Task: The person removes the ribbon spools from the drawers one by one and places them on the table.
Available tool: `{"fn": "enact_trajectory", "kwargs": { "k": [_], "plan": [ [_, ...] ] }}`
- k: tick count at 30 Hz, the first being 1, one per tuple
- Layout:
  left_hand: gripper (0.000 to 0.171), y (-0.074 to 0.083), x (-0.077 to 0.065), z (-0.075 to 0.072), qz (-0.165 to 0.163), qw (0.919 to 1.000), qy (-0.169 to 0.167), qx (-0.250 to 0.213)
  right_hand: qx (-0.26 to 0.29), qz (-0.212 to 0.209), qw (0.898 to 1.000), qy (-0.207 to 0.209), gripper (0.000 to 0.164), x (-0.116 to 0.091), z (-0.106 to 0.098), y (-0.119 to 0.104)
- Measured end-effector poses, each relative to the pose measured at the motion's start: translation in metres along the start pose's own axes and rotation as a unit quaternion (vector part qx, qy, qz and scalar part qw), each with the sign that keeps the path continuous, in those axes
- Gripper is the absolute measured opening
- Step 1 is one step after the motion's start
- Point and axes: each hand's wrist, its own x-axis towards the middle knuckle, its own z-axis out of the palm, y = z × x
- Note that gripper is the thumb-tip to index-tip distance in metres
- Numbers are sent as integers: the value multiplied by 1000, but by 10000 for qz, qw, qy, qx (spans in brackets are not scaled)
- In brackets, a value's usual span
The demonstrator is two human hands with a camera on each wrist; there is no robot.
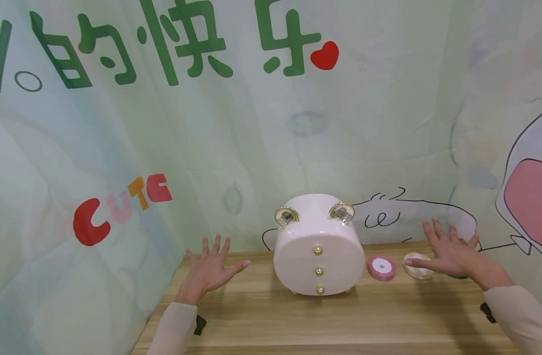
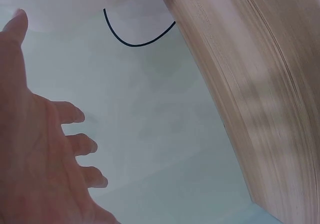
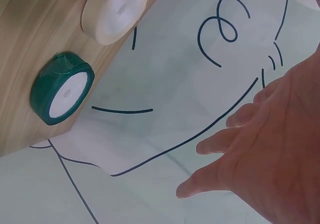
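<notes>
Fingers spread, my left hand (image 1: 207, 270) hovers above the left part of the wooden table and holds nothing. My right hand (image 1: 451, 254) is likewise spread, over the ribbon rolls on the right, with nothing in it. Between the hands stands a white rounded box (image 1: 297, 266) with gold knobs down its front and two gold-rimmed rings on top. Beside it lie a pink ribbon roll (image 1: 381, 268) and a cream ribbon roll (image 1: 415, 272), the latter partly behind my right thumb. A green ribbon roll (image 3: 62, 88) shows in the right wrist view; in the head view my hand mostly covers it.
The wooden table (image 1: 253, 325) meets a printed fabric backdrop (image 1: 253, 148) along its back edge. The backdrop also runs along the left and right sides. A small black device (image 1: 200, 325) is strapped at the left wrist, another (image 1: 488, 312) at the right.
</notes>
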Motion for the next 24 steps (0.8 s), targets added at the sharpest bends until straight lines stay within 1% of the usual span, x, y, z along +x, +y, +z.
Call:
{"fn": "enact_trajectory", "kwargs": {
  "k": [7, 17, 24],
  "plan": [
    [109, 1, -1, 0, -2, 10000, 10, -28, -39, -5, 10000, 20, 122, -1, 0, -3],
    [109, 9, 9, 3, 176, 9998, 59, 67, -57, 115, 9999, 67, 122, -14, -2, 1],
    [109, 10, 8, 6, 214, 9997, 80, -38, -95, 116, 9998, 93, 123, -14, -1, 1]
  ]
}}
